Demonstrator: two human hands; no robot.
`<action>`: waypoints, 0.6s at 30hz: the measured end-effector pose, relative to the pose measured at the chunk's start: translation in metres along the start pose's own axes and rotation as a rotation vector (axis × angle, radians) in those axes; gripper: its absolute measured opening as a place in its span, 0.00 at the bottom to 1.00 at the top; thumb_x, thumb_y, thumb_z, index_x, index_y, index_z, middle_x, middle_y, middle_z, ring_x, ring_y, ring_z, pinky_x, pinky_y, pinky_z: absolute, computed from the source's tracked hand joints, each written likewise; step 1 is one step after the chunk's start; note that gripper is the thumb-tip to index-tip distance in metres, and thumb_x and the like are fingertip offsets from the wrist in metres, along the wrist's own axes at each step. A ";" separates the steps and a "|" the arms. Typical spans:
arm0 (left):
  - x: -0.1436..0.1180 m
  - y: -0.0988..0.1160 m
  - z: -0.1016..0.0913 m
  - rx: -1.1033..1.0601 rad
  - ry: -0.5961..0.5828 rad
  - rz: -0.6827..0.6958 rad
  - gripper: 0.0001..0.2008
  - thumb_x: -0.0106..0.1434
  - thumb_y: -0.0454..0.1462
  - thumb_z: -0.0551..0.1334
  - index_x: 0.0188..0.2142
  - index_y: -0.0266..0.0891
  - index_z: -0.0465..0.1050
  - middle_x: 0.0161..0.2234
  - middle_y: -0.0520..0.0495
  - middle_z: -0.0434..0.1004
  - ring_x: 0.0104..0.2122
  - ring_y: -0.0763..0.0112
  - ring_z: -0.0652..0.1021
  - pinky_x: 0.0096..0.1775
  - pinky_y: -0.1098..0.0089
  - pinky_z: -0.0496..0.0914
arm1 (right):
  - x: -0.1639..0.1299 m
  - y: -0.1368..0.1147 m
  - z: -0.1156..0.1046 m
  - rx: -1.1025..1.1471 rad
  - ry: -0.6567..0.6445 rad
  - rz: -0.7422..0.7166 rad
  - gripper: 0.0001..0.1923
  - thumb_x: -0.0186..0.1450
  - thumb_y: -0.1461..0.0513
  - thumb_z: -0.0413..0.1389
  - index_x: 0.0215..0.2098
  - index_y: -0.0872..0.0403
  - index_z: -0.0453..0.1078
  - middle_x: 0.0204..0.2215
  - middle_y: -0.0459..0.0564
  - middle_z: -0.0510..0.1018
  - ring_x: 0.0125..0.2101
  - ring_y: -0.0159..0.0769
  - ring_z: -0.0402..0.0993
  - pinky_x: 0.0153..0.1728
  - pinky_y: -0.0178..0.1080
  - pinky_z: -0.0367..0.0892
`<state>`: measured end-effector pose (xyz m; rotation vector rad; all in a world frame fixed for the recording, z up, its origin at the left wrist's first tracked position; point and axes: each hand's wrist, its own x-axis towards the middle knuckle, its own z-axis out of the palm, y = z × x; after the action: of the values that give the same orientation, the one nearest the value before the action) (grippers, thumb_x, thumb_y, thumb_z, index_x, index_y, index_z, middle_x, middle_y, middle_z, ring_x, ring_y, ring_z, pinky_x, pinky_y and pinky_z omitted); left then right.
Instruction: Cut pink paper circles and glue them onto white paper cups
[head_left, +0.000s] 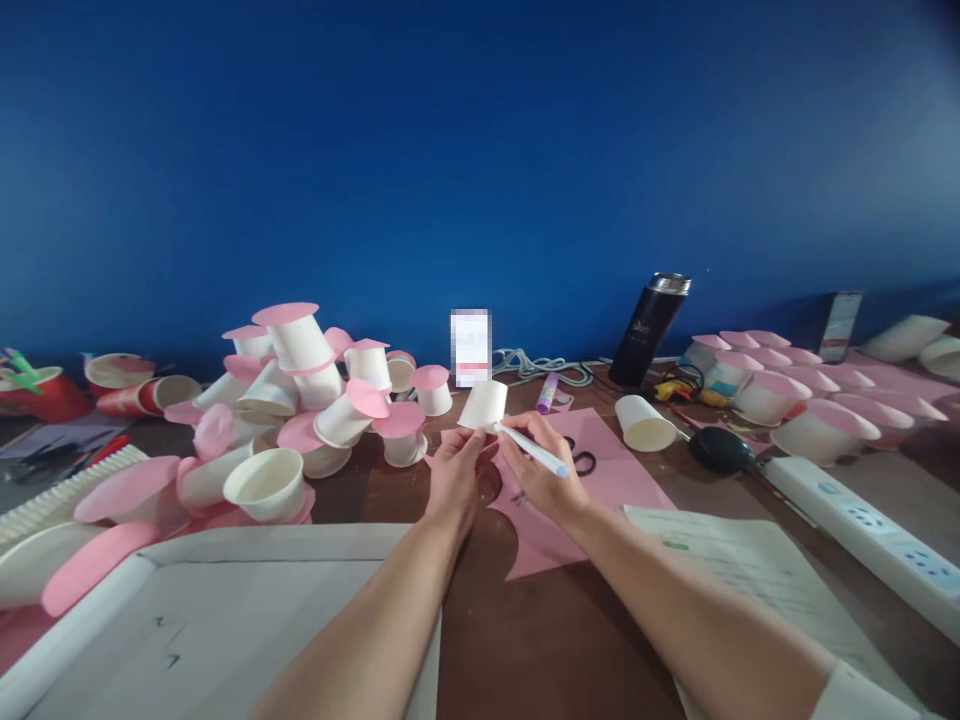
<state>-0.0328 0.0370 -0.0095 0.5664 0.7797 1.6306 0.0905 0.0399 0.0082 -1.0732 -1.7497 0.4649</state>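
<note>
Head view: I see my left hand [454,468] pinching one bare cup [484,405], my right hand [541,470] pinching a pen [531,450] at it, many pink-capped cups [315,385] already heaped aside.

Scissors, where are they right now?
In the head view the scissors lie on the pink paper sheet, just right of the right hand holding the pen.
</note>
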 end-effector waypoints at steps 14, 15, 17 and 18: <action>-0.008 0.000 0.001 0.091 -0.016 -0.041 0.14 0.48 0.40 0.72 0.25 0.36 0.70 0.27 0.52 0.74 0.29 0.76 0.76 0.39 0.73 0.70 | -0.003 0.014 -0.006 -0.098 0.061 -0.014 0.06 0.65 0.59 0.54 0.37 0.51 0.71 0.34 0.49 0.80 0.34 0.38 0.76 0.36 0.37 0.68; -0.008 0.000 0.001 0.094 -0.023 -0.043 0.13 0.49 0.39 0.72 0.25 0.36 0.70 0.27 0.52 0.74 0.29 0.76 0.76 0.39 0.72 0.70 | -0.002 0.015 -0.007 -0.095 0.068 0.005 0.06 0.65 0.59 0.55 0.36 0.51 0.72 0.34 0.49 0.80 0.34 0.38 0.76 0.35 0.37 0.68; -0.010 0.001 0.001 0.085 -0.035 -0.042 0.12 0.50 0.39 0.71 0.25 0.37 0.69 0.26 0.52 0.74 0.29 0.76 0.76 0.39 0.72 0.70 | -0.003 0.016 -0.007 -0.068 0.036 0.014 0.06 0.65 0.58 0.55 0.36 0.51 0.72 0.33 0.48 0.80 0.33 0.38 0.77 0.35 0.37 0.68; -0.010 0.001 0.001 0.073 -0.036 -0.038 0.12 0.50 0.39 0.71 0.25 0.37 0.69 0.26 0.52 0.74 0.29 0.76 0.76 0.39 0.72 0.70 | -0.003 0.016 -0.006 -0.049 0.001 0.004 0.06 0.65 0.58 0.55 0.36 0.51 0.72 0.32 0.48 0.80 0.33 0.38 0.77 0.35 0.37 0.68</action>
<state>-0.0307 0.0270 -0.0069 0.6278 0.8205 1.5584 0.1036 0.0445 -0.0020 -1.1116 -1.7662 0.4253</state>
